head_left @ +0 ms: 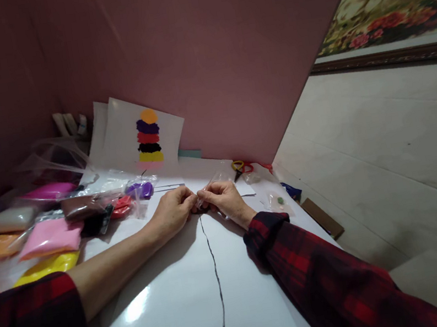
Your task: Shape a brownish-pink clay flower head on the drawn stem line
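Observation:
Both hands meet over the middle of the white table [171, 311], with the fingertips nearly touching. My left hand [174, 210] is closed in a pinch, and my right hand [223, 199] pinches from the other side. Between them is what looks like a small clear plastic bag [201, 204], mostly hidden by the fingers, with something dark at its lower edge. A thin, wavy black line [217, 275] runs from below the fingers to the near side of the table.
Bags of coloured material, including a pink bag [51, 237], crowd the left. A white card [121, 135] with coloured stripes leans against the pink panel [199, 49]. Scissors [240, 168] lie behind my right hand, and a clear bag with a green piece [280, 201] lies right.

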`<state>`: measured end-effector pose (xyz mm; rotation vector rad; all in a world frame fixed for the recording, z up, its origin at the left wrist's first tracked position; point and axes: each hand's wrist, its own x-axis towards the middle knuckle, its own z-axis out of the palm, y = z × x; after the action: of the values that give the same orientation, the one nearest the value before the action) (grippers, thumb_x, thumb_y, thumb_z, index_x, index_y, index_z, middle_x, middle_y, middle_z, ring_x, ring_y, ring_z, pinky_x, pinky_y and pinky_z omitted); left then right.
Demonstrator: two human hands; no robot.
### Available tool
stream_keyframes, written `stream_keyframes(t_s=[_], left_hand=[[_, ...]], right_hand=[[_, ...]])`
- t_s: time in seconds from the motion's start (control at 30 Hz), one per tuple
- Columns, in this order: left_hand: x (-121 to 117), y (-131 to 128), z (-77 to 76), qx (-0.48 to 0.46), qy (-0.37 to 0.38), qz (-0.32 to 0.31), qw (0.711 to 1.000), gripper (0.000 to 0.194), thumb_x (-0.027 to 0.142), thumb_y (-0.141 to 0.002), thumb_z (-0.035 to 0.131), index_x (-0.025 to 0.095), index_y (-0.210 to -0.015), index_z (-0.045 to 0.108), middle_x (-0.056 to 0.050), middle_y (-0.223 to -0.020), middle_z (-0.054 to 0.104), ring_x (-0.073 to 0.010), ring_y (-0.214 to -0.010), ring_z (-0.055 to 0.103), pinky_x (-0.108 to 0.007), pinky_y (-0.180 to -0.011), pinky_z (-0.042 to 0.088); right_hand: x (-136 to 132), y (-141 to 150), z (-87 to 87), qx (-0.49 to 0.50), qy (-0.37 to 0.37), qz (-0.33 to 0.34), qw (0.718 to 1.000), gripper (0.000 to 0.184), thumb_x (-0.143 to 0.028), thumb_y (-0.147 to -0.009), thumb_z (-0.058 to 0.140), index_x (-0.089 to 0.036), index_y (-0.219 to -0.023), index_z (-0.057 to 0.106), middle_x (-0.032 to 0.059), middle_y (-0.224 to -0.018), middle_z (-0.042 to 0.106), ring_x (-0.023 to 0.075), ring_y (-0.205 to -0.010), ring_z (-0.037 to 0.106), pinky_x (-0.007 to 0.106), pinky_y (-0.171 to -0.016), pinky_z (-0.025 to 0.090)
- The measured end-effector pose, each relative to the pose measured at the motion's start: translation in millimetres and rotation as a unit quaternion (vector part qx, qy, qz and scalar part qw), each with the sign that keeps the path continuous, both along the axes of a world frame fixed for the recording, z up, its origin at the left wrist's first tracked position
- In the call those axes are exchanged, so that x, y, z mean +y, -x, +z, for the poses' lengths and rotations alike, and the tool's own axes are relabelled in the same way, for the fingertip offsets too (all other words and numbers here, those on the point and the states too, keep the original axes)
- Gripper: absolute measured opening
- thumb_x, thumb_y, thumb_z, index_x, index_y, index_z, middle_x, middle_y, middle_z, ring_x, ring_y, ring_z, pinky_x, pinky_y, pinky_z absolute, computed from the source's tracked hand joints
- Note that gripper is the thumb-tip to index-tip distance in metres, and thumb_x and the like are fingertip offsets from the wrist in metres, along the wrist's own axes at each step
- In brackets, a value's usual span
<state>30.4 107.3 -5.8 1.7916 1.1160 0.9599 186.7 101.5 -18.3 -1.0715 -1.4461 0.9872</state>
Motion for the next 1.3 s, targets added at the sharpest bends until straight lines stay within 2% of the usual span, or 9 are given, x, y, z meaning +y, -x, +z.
stream_keyframes(t_s=[1.3], left_hand=[[3.2, 0.8, -2.8, 0.056, -0.029, -0.015, 0.998, 0.021, 0.038, -0.077, 0.045, 0.021, -0.064, 0.05, 0.001, -0.06, 0.057, -0.0146, -0.054, 0.049, -0.028, -0.056, 0.037]], right_hand=[[2.1, -2.3, -2.1, -0.01, -0.004, -0.016, 1.0, 0.035, -0.045, -0.068, 0.075, -0.014, -0.058, 0.061, -0.0005, -0.048, 0.058, 0.0062, -0.039, 0.043, 0.018, -0.035, 0.032]])
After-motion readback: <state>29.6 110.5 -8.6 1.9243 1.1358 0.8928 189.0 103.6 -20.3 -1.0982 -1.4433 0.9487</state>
